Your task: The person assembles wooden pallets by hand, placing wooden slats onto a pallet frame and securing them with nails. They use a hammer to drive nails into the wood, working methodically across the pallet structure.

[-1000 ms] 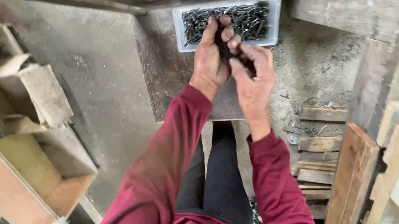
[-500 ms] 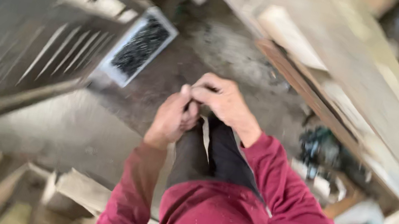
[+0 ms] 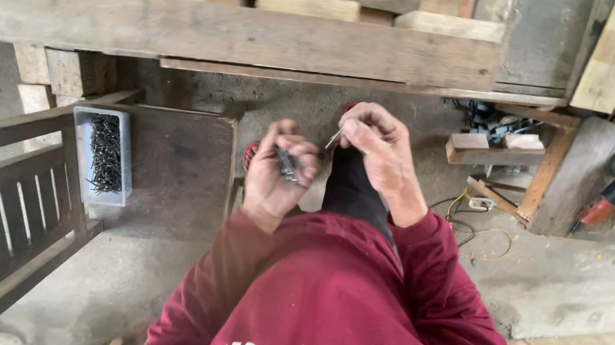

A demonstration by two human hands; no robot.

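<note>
1. The left hand (image 3: 280, 170) is cupped palm-up above the dark trouser knee, its grip curled round a small bunch of dark metal nails (image 3: 288, 164).
2. Just beside it, the right hand (image 3: 380, 145) pinches a single thin grey nail (image 3: 335, 138) between thumb and fingertips, the nail tilted.
3. Further left, a shallow grey rectangular tray (image 3: 119, 163) of dark nails rests on a dark wooden surface (image 3: 176, 159).
4. Far right, a red-and-teal angle grinder (image 3: 614, 189) leans on boards.
5. Beyond, a weathered wooden pallet (image 3: 239, 32) spans the top.
</note>
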